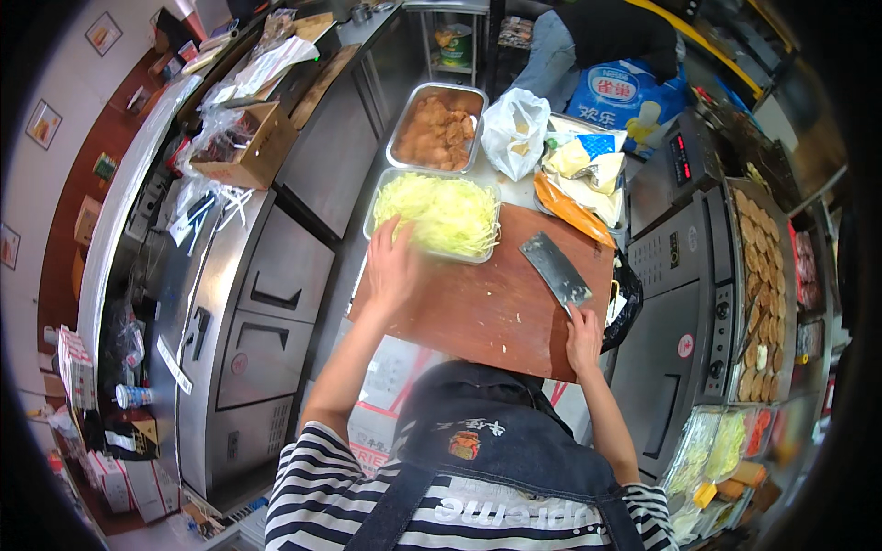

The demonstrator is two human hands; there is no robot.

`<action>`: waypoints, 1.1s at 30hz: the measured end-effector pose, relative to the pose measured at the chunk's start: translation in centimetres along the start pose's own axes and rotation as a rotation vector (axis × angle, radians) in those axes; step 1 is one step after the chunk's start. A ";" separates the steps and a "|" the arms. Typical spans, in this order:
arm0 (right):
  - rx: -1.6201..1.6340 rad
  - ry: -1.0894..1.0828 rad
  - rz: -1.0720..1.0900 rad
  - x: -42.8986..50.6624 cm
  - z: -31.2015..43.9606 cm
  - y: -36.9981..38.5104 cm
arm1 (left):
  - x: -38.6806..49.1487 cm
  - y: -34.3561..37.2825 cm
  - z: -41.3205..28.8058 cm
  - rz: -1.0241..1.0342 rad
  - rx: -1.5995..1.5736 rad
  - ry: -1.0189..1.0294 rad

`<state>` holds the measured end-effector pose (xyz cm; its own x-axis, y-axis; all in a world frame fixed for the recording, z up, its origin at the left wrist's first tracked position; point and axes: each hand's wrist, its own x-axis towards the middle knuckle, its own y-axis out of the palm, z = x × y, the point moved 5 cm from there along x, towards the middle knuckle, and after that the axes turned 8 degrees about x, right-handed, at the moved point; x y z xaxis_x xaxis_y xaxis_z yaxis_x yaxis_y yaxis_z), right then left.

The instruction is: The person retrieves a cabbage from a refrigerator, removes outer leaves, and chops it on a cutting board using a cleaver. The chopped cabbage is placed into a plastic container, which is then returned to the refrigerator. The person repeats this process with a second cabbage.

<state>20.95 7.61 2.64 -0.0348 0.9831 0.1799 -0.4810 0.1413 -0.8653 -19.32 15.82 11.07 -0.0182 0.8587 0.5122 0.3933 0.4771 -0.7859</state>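
Observation:
Before me lies a brown cutting board (pixel 475 310). A clear plastic container (pixel 441 256) heaped with shredded cabbage or lettuce (pixel 434 210) rests at its back left. My left hand (pixel 394 268) is at the container's front left, its fingers over the near edge and shreds; part of it is blurred, and whether it holds any cannot be told. On the board's right side a cleaver (pixel 555 267) lies with its blade pointing away to the left. My right hand (pixel 584 337) has its fingers around the handle end, which they mostly hide.
Behind the container stands a metal tray of browned meat pieces (pixel 441 131). Right of it are a white plastic bag (pixel 517 134) and a tray holding opened packages (pixel 586 172). A black bag (pixel 626 303) hangs beside the board. Another person (pixel 551 52) is at the back.

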 end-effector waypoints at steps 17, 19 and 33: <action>-0.186 0.131 -0.169 -0.7 5.2 3.6 | 10.3 8.1 8.5 0.450 0.153 0.187; -0.157 0.144 -0.178 -1.6 5.4 3.4 | 10.0 8.4 8.8 0.479 0.176 0.150; 0.010 0.241 -0.266 -2.9 4.5 4.1 | 11.5 5.5 6.2 0.404 0.218 0.305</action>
<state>15.16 4.82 0.72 0.3000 0.9115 0.2814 -0.4537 0.3959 -0.7984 -23.04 29.41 10.51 0.3744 0.9040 0.2062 0.1134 0.1761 -0.9778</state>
